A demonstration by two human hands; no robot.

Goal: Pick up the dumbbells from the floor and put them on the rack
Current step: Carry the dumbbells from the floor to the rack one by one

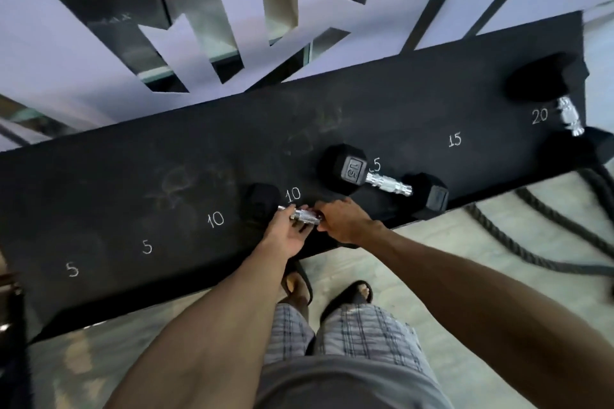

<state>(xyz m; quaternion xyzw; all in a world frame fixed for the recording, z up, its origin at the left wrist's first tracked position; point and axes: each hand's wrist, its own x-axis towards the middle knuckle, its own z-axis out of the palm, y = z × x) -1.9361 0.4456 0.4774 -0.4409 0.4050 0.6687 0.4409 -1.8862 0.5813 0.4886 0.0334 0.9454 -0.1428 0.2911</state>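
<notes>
L hand [288, 237] & R hand [345, 222] grip small black dumbbell w/ shiny bar [262, 206], mid-frame, at edge of flat black rack [133, 192]. Could roll off onto toes [363, 290].

Both bare forearms stretched forward and converging, left hand [285, 236] palm turned up, fingers curled under the handle of the dumbbell [262, 206], right hand [345, 221] knuckles up, fingers curled over the same handle, hands close together

Small black dumbbell [262, 206], chrome-handled, at rack [133, 192]'s chalked 10 mark
</notes>
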